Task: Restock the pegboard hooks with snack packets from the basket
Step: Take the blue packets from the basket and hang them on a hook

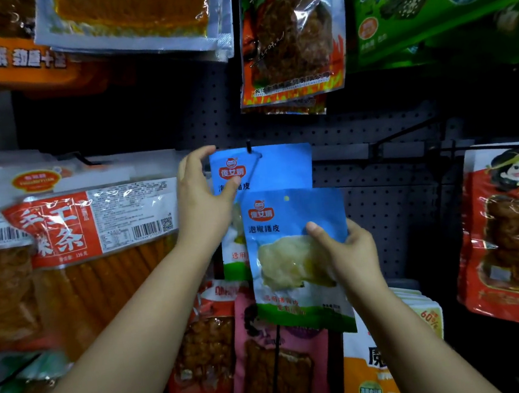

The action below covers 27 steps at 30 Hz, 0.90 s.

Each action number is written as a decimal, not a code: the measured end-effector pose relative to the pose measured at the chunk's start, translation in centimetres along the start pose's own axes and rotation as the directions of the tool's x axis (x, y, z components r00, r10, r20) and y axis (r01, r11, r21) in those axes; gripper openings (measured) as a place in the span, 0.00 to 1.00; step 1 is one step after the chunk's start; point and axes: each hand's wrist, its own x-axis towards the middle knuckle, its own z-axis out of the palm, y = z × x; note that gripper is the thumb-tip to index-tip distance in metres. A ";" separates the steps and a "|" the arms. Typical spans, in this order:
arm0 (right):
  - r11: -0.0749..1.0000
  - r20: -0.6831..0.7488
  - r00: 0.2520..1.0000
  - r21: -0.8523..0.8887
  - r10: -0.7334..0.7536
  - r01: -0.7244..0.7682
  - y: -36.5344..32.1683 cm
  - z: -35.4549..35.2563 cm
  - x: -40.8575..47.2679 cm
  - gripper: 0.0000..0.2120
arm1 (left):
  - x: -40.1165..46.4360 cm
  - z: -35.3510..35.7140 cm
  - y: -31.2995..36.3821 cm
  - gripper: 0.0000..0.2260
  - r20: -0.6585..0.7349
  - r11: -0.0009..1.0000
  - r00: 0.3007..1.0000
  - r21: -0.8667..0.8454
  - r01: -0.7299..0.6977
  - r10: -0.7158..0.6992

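Pegboard behind; left hand pinches hung packet; right hand grips second packet.

Dark perforated pegboard wall behind everything, crossed by a horizontal metal rail with a bare black hook arm jutting from it. Dim overall, deep shadow at upper left and lower right. Glare glinting off shiny wrappers hung around the edges.
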 end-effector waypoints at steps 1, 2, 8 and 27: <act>0.999 0.034 0.999 0.039 -0.003 0.002 -0.4 -0.2 -0.5 0.03 | -0.8 -0.4 0.1 0.22 0.015 1.000 1.000 -0.025 -0.004 0.005; 0.998 0.073 0.997 0.064 -0.012 0.007 -0.8 -0.4 -0.9 0.03 | -1.6 -0.7 0.4 0.22 0.044 0.997 0.999 -0.077 0.028 -0.024; 0.975 0.208 0.975 0.219 -0.085 0.038 -3.6 0.0 -3.4 0.05 | -3.8 -2.2 1.8 0.08 0.215 0.845 0.934 -0.403 0.351 -0.285; 0.952 0.159 0.970 0.274 -0.183 0.134 -11.5 2.3 -1.7 0.07 | 0.2 -4.9 5.9 0.07 0.054 0.907 0.997 -0.415 0.075 -0.058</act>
